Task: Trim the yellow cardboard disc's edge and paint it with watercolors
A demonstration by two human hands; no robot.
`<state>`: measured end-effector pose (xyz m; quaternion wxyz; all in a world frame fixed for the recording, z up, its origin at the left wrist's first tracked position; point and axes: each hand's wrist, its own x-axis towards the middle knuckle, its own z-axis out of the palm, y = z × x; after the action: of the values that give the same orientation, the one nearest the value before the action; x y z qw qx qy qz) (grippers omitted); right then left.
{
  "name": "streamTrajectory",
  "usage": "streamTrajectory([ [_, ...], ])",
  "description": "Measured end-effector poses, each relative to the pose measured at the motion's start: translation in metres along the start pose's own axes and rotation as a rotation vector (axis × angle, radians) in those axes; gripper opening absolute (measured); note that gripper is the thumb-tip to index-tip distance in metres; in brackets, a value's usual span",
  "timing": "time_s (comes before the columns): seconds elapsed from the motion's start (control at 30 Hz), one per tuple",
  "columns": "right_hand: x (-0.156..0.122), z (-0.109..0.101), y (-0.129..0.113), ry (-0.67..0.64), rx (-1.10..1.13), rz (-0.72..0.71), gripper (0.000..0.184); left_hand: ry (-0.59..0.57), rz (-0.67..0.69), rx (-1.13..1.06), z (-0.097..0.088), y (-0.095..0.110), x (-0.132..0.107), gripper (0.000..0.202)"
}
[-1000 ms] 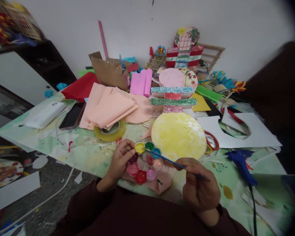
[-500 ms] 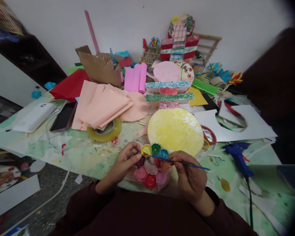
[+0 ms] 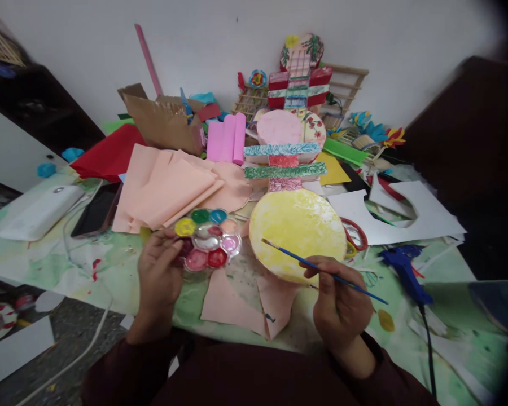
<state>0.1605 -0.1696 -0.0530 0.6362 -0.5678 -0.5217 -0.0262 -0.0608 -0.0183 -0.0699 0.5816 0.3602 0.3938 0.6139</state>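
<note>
A green-stained table (image 3: 122, 265) fills most of the space, with coloured paper and craft pieces spread over it. Lying down its middle is a paper model (image 3: 298, 225), a shiny yellow disc at its near end, a blue and a green bar across its neck, and a pink disc at the far end. A white sheet (image 3: 440, 217) with a round hole cut into it lies right of the model, and folded peach paper (image 3: 165, 180) lies to the left. Behind that paper stands a torn cardboard box (image 3: 161, 124).

The right hand (image 3: 342, 293) is closed in a narrow pinch, near the yellow disc's lower right edge. The left hand (image 3: 160, 276) is also closed, gripping the left edge of a flower-shaped paint tray (image 3: 207, 239), which appears raised above the table, left of the disc. A blue glue gun (image 3: 406, 270) lies well right of the right hand. Thinnest of all, a blue brush (image 3: 288, 254) slants from the right hand's fingers, its bristles over the yellow disc; whether they touch it, I cannot tell
</note>
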Motion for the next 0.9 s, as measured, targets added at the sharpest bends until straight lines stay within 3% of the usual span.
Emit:
streamTrajectory([
  [0.1, 0.001, 0.009, 0.003, -0.114, -0.078, -0.044, 0.024, 0.08, 0.09, -0.053, -0.004, 0.001, 0.013, 0.022],
  [0.23, 0.005, 0.02, 0.005, -0.204, -0.121, -0.086, 0.022, 0.118, 0.112, -0.056, -0.007, -0.004, 0.014, 0.026],
  [0.5, 0.016, 0.031, 0.008, -0.204, -0.261, -0.08, 0.014, 0.118, 0.029, -0.071, -0.012, -0.005, 0.01, 0.026],
  [0.9, 0.02, 0.031, 0.007, -0.243, -0.238, -0.116, 0.019, 0.124, -0.032, -0.045, -0.01, 0.001, 0.004, 0.028],
])
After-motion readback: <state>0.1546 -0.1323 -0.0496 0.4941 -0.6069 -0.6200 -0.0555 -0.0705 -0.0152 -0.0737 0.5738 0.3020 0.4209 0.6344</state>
